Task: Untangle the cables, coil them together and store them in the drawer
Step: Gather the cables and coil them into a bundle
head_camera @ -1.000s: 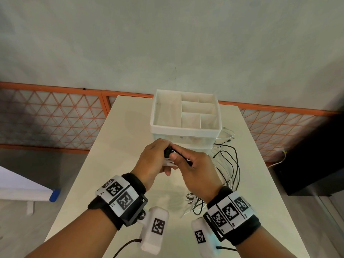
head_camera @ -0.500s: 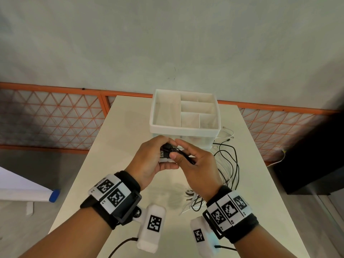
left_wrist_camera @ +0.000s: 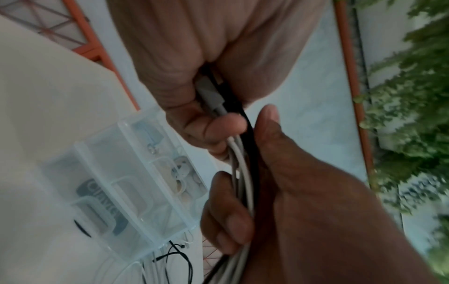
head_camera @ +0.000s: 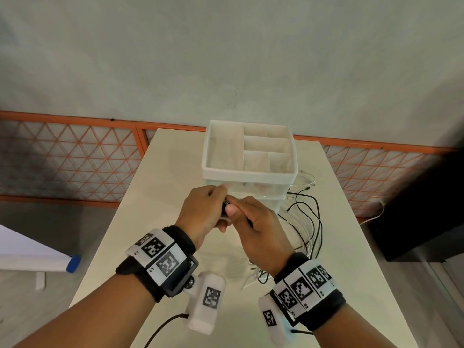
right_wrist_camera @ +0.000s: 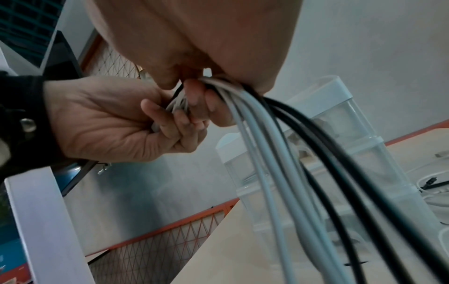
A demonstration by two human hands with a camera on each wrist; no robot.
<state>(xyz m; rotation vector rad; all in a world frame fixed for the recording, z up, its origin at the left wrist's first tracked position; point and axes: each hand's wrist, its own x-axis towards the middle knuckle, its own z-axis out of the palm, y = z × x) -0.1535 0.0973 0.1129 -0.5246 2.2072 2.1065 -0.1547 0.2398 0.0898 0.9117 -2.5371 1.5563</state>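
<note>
Both hands meet just in front of the white drawer unit [head_camera: 248,175]. My left hand [head_camera: 221,204] grips a bundle of white and black cables [left_wrist_camera: 243,173] in its curled fingers and thumb. My right hand [head_camera: 233,210] pinches the bundle's upper ends, its thumb over a black plug [head_camera: 226,203]. The left wrist view shows a white connector [left_wrist_camera: 210,94] and a black cable held between the right hand's fingers [left_wrist_camera: 213,124]. Below the right hand the cables [right_wrist_camera: 267,153] hang down. Their loose loops [head_camera: 311,222] lie on the table to the right of the unit.
The cream table [head_camera: 163,197] is narrow, with floor on both sides. The unit's top tray has several open compartments, and clear drawers [left_wrist_camera: 121,182] below. An orange lattice fence [head_camera: 75,159] runs behind. A dark cabinet [head_camera: 426,209] stands at the right.
Both hands stayed together and rose slightly toward the drawer unit. The right thumb has slid over the black plug, which showed more plainly before.
</note>
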